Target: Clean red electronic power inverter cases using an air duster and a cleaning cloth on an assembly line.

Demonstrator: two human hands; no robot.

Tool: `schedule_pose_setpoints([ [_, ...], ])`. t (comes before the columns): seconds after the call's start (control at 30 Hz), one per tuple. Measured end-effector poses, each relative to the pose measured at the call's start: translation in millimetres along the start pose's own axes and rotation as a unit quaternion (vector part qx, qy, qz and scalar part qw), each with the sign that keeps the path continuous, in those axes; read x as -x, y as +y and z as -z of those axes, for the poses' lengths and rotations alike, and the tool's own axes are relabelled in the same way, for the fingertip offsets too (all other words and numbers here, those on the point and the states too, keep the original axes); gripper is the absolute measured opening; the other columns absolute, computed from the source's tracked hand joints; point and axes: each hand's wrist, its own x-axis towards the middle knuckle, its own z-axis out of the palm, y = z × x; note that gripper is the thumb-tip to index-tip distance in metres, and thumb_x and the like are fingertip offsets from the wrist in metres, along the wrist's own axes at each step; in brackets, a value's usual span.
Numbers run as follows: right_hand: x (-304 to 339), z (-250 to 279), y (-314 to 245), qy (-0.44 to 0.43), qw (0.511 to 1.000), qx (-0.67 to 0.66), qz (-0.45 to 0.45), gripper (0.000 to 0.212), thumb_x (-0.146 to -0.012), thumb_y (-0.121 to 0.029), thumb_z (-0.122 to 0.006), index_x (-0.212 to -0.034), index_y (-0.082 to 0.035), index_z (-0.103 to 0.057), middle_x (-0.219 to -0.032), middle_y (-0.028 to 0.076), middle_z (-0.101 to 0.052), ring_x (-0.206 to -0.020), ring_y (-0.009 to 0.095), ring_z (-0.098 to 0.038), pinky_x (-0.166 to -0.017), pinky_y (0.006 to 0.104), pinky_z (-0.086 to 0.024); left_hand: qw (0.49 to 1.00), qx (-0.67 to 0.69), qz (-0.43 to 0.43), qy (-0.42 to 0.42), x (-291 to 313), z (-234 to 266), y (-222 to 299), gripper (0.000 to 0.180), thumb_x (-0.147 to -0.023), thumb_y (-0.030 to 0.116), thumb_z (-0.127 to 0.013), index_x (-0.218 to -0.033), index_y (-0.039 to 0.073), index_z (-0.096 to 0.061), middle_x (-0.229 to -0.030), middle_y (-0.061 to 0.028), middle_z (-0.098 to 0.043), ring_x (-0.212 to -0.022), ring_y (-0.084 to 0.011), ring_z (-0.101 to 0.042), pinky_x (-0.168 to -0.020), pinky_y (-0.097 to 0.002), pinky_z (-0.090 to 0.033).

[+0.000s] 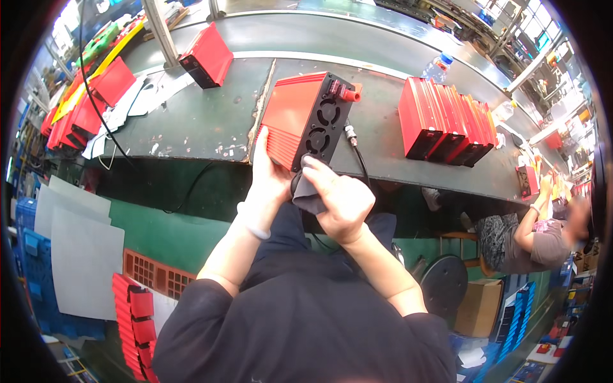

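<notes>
A red finned metal case [295, 108], which looks like a power inverter, is tilted over the bench's near edge. Its black end panel [324, 116] carries two round fan grilles and a red terminal cover [349, 94]. My left hand [271, 175] grips its lower left side, thumb along the fins. A dark grey cloth [308, 194] is bunched in my right hand [341, 199], whose fingers press it to the panel's bottom corner. Just right of the case, a black cable with a metal connector [350, 135] lies on the bench.
Several red cases [447, 121] stand in a row to the right, near a blue-capped bottle [438, 66]. Another red case [209, 56] stands at the back left; more are piled far left. A co-worker [536, 233] sits at the right. A black round stool [445, 287] stands behind on the right.
</notes>
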Motion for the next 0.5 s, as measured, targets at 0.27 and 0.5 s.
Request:
schedule_pose_setpoints([
  [0.27, 28, 7, 7, -0.07, 0.997, -0.019, 0.013, 0.033, -0.064, -0.006, -0.065, -0.098, -0.005, -0.069, -0.106, 0.009, -0.07, -0.054, 0.015, -0.057, -0.051, 0.026, -0.046, 0.989, 0.075, 0.117, -0.049, 12, -9, 24, 0.065, -0.088, 0.063, -0.04, -0.128, 0.013, -0.052, -0.12, -0.0107, -0.059, -0.103, -0.0289, -0.059, -0.083, -0.0482, -0.05],
  [0.5, 14, 20, 9, 0.101, 0.899, -0.296, -0.305, 0.042, -0.063, 0.015, -0.061, -0.103, 0.004, -0.058, -0.097, 0.019, -0.066, -0.092, 0.029, -0.065, -0.087, 0.0318, -0.049, 0.99, 0.053, 0.125, -0.04, 20, -12, 18, 0.062, -0.087, 0.063, -0.042, -0.124, 0.015, -0.056, -0.118, -0.0083, -0.061, -0.098, -0.0274, -0.061, -0.08, -0.0454, -0.051],
])
